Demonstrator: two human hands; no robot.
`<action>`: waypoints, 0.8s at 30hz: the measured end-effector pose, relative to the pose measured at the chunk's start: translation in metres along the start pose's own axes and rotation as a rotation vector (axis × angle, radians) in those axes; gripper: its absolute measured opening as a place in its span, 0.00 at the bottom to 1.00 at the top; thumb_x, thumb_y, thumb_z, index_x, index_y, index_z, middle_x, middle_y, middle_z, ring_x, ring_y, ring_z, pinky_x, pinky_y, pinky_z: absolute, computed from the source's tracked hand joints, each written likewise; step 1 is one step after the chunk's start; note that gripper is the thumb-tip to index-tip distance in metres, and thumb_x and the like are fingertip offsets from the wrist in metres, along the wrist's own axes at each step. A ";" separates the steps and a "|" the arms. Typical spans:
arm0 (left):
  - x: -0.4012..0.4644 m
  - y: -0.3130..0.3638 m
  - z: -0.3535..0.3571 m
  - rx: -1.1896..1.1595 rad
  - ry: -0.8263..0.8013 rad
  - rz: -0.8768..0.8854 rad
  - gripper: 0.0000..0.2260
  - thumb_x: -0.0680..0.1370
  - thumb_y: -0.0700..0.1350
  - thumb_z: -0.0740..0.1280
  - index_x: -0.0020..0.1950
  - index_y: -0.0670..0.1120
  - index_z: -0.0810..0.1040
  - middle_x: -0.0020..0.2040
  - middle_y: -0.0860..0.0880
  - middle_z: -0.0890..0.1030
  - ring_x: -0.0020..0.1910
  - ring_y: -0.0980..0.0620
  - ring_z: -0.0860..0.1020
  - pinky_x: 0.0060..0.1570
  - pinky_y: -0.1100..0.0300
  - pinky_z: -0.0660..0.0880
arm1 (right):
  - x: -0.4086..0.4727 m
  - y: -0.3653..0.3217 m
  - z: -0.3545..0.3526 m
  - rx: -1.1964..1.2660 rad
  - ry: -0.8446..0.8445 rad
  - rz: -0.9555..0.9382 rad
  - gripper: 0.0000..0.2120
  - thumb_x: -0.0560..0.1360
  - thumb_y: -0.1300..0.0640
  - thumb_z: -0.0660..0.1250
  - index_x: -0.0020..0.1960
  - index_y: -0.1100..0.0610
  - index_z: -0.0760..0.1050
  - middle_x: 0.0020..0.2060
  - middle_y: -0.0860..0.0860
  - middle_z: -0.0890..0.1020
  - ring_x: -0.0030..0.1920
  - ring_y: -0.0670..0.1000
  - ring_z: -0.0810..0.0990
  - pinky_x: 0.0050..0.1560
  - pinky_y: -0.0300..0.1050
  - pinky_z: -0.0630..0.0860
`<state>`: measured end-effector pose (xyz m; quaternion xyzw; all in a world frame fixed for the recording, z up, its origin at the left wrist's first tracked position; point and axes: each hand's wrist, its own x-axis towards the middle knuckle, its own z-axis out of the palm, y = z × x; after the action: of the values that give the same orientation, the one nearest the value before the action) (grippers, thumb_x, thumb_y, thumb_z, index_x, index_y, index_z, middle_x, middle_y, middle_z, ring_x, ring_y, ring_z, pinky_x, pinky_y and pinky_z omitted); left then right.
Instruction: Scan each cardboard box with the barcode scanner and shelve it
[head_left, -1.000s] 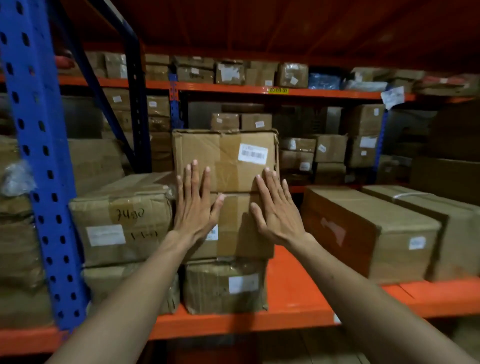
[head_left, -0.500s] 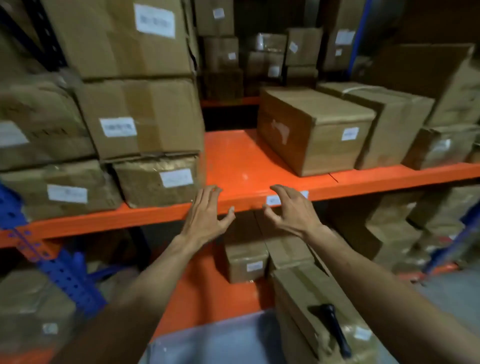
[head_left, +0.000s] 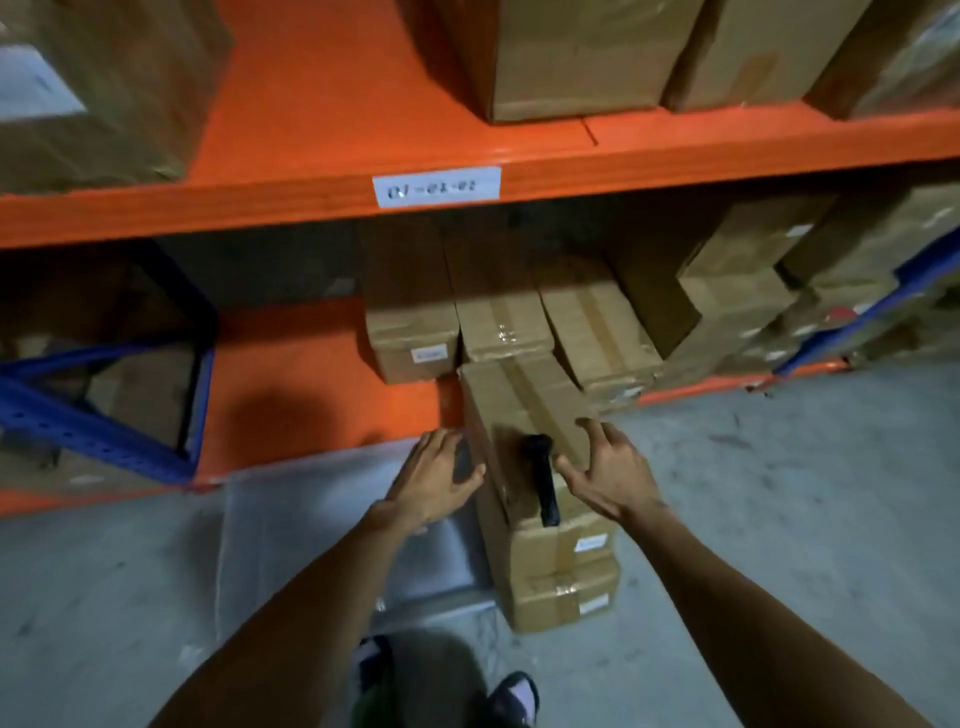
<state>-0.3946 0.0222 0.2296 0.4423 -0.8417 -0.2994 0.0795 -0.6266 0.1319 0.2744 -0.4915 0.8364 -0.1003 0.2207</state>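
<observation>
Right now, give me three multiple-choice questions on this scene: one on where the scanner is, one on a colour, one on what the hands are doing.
1. Where does the barcode scanner lie?
A. On the floor
B. On the top cardboard box of the floor stack
C. On the orange shelf

2. What colour is the shelf beam with the white label?
A. Orange
B. Blue
C. Grey

3. What do the left hand and right hand hold?
A. The scanner
B. A box lifted clear
C. Nothing; both open beside the top box

Answers: B, the black scanner rests on the box top; A, the beam is orange; C, both hands' fingers are spread and empty.
</observation>
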 end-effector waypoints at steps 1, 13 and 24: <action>0.003 -0.001 0.020 -0.014 -0.039 -0.011 0.27 0.76 0.55 0.69 0.68 0.39 0.73 0.65 0.40 0.76 0.65 0.40 0.73 0.66 0.54 0.66 | 0.003 0.009 0.014 0.016 -0.015 0.015 0.33 0.78 0.35 0.64 0.76 0.53 0.68 0.71 0.58 0.75 0.67 0.62 0.76 0.64 0.55 0.74; 0.057 -0.052 0.208 -0.066 -0.153 0.076 0.27 0.82 0.53 0.63 0.75 0.38 0.66 0.76 0.41 0.66 0.77 0.45 0.60 0.77 0.53 0.57 | 0.098 0.056 0.158 0.262 0.023 0.173 0.35 0.76 0.35 0.68 0.78 0.48 0.62 0.68 0.61 0.75 0.64 0.66 0.78 0.63 0.58 0.76; 0.052 -0.060 0.225 -0.092 -0.034 0.113 0.23 0.82 0.50 0.64 0.73 0.40 0.69 0.75 0.43 0.67 0.75 0.46 0.64 0.74 0.53 0.63 | 0.083 0.071 0.186 0.515 0.166 0.234 0.31 0.77 0.47 0.73 0.76 0.42 0.66 0.60 0.51 0.84 0.59 0.54 0.83 0.59 0.50 0.81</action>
<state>-0.4737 0.0527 0.0069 0.3847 -0.8519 -0.3403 0.1025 -0.6300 0.1045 0.0607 -0.3097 0.8496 -0.3232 0.2789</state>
